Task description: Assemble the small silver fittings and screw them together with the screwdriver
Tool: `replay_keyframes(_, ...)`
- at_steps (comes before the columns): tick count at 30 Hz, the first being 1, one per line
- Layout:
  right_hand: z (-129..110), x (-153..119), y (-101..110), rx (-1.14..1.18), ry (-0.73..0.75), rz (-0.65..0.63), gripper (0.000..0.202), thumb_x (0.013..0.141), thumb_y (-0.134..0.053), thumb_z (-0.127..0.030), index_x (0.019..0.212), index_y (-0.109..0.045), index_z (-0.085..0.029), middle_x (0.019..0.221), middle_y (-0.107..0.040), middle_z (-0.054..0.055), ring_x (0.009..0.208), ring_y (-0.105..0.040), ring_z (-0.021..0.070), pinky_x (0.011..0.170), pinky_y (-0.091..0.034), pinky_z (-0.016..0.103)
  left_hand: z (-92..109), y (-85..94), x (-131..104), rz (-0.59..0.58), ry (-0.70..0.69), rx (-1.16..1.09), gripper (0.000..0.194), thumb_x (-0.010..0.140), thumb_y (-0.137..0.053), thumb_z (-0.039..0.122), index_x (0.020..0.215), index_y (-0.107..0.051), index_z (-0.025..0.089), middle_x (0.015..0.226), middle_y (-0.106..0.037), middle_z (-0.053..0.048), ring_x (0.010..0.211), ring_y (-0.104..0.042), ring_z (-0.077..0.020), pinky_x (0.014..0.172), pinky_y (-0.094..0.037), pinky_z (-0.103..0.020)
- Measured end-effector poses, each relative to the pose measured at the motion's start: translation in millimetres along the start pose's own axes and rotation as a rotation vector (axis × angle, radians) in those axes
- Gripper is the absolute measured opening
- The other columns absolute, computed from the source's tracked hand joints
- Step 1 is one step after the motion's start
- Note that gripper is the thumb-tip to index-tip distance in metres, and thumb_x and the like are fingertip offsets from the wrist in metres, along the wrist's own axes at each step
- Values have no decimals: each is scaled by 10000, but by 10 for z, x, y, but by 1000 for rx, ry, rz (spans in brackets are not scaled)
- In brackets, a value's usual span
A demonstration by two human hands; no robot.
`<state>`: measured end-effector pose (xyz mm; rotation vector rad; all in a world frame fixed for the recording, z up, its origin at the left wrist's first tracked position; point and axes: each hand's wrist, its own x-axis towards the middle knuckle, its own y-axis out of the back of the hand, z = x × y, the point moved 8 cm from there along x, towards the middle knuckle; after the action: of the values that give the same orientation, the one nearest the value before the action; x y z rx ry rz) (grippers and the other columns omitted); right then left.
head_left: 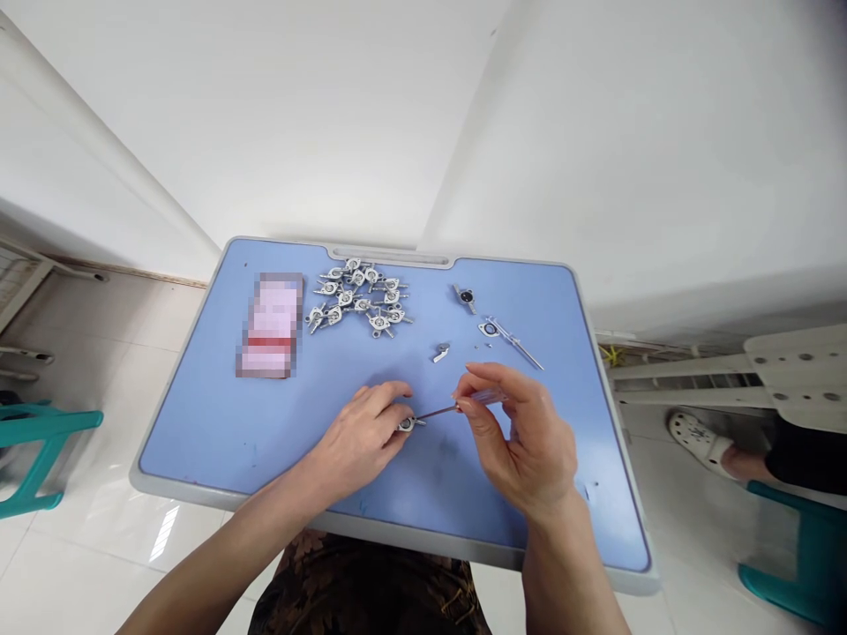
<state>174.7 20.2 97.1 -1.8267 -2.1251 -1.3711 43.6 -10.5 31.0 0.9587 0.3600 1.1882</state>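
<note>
My left hand (361,437) is closed on a small silver metal fitting (407,424), held low over the blue table near its front. In my right hand (522,432), thumb and fingers pinch a thin screwdriver (440,412) with a clear handle, mostly covered by the fingers. Its tip reaches the fitting. Beyond my hands lies a small silver lever piece (440,353). A fitting with a black round centre (467,297) and a flat oval plate (489,329) rest farther right, beside another clear-handled screwdriver (520,343).
A pile of similar metal fittings (361,298) sits at the back of the blue table (284,441). A blurred phone (271,326) lies at the left. Teal stools (40,429) stand on both sides. At the right, a person's foot in a white clog (698,441) shows.
</note>
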Motion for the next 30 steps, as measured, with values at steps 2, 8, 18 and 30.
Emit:
replay_keyframes(2,9,-4,1,7,0,1,378,902,-554,-126,1252,-481,-250,844,-650,1,687,-640,127,640,-535,258,-1,-3,0,-1,0,1,87,890,-548,120,938,-597,174,1144,-595,-82,957,-627,-193,812,-530,-344)
replay_keyframes(8,34,-26,3,32,-4,1,382,894,-567,-115,1249,-488,-233,848,-640,0,694,-631,117,654,-535,248,-6,-11,-2,-6,3,17,75,890,-556,126,934,-596,172,1150,-596,-82,947,-630,-198,804,-526,-350)
replay_keyframes(18,29,-21,-5,40,1,-4,388,893,-568,-111,1254,-490,-231,850,-640,5,691,-632,123,659,-543,261,7,-16,-2,-4,-21,50,92,913,-519,140,943,-601,169,1152,-592,-86,953,-625,-197,801,-516,-350)
replay_keyframes(30,49,-21,-9,22,-17,5,390,889,-583,-121,1250,-497,-239,849,-647,1,704,-645,126,660,-547,259,12,-22,-5,-19,-22,49,106,927,-503,157,946,-607,172,1166,-592,-88,932,-624,-188,796,-511,-356)
